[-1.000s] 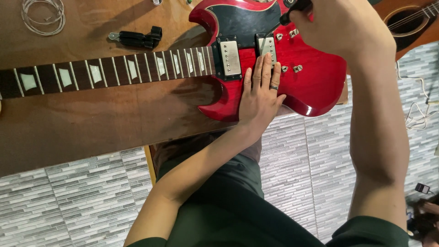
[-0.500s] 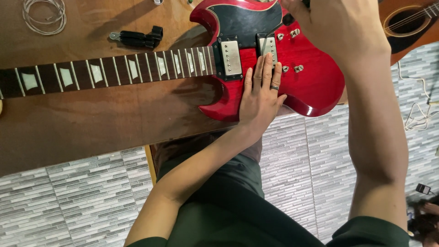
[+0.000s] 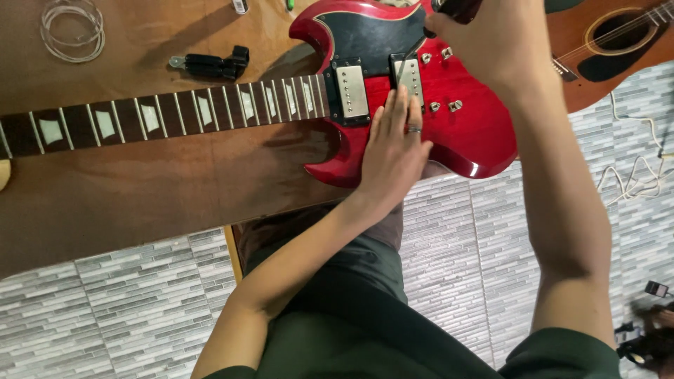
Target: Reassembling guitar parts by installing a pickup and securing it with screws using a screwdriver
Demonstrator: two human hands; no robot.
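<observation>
A red electric guitar (image 3: 463,133) lies across a wooden table (image 3: 154,189), its neck (image 3: 161,116) running left. My left hand (image 3: 394,151) rests flat on the body, with a ring on one finger and the fingertips at the bridge pickup (image 3: 409,78). My right hand (image 3: 491,49) is above the body, closed around a dark-handled screwdriver (image 3: 455,8). The screwdriver's thin shaft (image 3: 400,69) points down at the edge of that pickup. The neck pickup (image 3: 351,91) lies bare to the left.
A coil of guitar strings (image 3: 70,29) and a black hand tool (image 3: 210,65) lie on the table's far side. An acoustic guitar (image 3: 611,42) sits at the top right. A white cable (image 3: 642,175) trails over the grey tiled floor (image 3: 105,309).
My right hand with the screwdriver has shifted slightly to the left over the guitar body. My left hand stays flat in the same place.
</observation>
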